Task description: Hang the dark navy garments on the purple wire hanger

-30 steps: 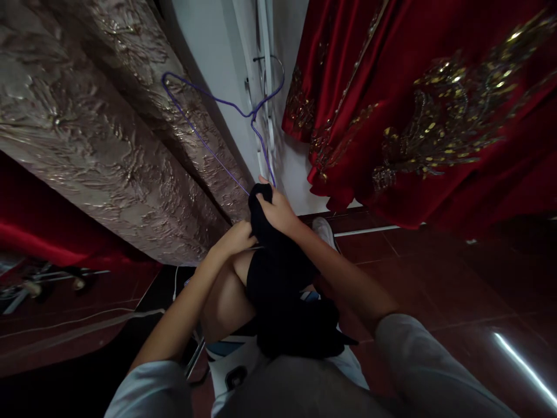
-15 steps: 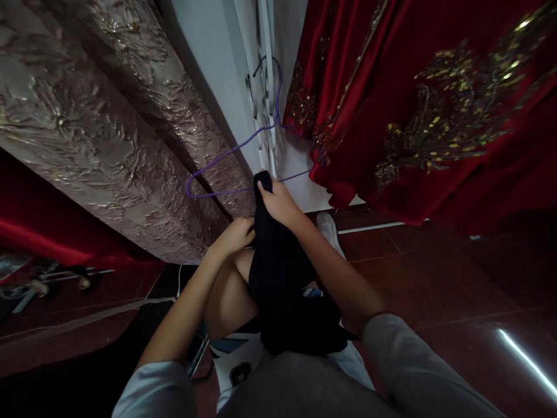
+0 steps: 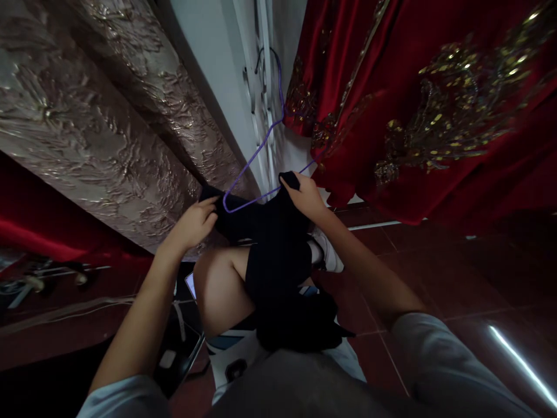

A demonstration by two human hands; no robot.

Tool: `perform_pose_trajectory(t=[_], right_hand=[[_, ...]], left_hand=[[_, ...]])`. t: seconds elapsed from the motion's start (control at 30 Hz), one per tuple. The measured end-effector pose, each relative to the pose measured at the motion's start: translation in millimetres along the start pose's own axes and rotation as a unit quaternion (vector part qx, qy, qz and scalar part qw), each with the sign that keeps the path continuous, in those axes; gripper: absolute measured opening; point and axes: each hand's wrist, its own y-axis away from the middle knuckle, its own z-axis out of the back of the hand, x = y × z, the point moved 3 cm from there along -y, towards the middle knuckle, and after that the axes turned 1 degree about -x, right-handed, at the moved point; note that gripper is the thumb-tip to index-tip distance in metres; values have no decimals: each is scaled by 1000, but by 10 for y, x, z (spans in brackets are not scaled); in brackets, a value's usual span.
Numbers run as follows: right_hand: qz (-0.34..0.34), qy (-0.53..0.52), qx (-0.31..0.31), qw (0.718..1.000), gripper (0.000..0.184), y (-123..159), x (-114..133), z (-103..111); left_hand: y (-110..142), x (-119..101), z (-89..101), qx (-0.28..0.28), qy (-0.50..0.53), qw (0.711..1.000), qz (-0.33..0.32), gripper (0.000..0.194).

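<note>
A black cloth garment (image 3: 278, 249) lies over my lap, its upper part spread between my two hands; its exact kind is not clear. My left hand (image 3: 198, 220) grips its left edge between thumb and fingers. On the other side, my right hand (image 3: 307, 194) pinches a fold at the upper right. A thin purple hanger (image 3: 255, 157) hangs by its hook from a white metal bar (image 3: 264, 87), and its left corner lies in front of the cloth. Near my right hand, the hanger's lower bar passes behind the cloth and fingers.
Beige textured fabric with shiny trim (image 3: 126, 116) hangs on the left. Red satin with gold sequins (image 3: 456, 116) hangs on the right. Below it are dark red floor tiles (image 3: 418, 273). A dark flat device (image 3: 178, 348) lies at my lower left.
My left hand has moved left and up, pulling the cloth's left edge outward. My right hand has shifted right with its fold. The hanger has tilted and swung right.
</note>
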Motion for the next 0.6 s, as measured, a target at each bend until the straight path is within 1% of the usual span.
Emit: perform_pose_trajectory(t=[0.03, 0.1, 0.17, 0.2, 0.23, 0.3, 0.37, 0.43, 0.47, 0.53, 0.6], right_hand=[[1, -8, 4, 1000, 33, -10, 40, -69], [-7, -11, 14, 1000, 33, -31, 98, -205], [-17, -4, 20, 1000, 33, -49, 130, -310], [-20, -3, 21, 1000, 33, -56, 141, -349], [-22, -6, 21, 1000, 33, -61, 150, -378], [-24, -18, 13, 999, 35, -62, 173, -421], [-25, -38, 10, 999, 37, -48, 215, -459], [-23, -60, 16, 998, 39, -21, 275, -501], [-20, -69, 20, 997, 39, -6, 308, -523], [-20, -83, 24, 996, 39, 23, 365, -560], [-26, -95, 27, 995, 41, 44, 400, -581]], left_hand=[[-9, -44, 119, -12, -7, 1000, -1, 30], [16, -135, 322, -17, -19, 1000, -2, 30], [94, -201, 491, -29, -29, 999, 1, 29], [143, -221, 571, -46, -34, 998, 7, 27], [191, -234, 649, -72, -39, 997, 16, 25], [258, -263, 798, -143, -36, 989, 27, 19], [253, -319, 926, -213, -5, 977, 19, 16], [156, -415, 1016, -264, 33, 964, -6, 17], [76, -477, 1044, -278, 48, 959, -20, 18], [-125, -620, 1061, -284, 59, 956, -52, 18], [-342, -745, 1027, -270, 55, 958, -72, 17]])
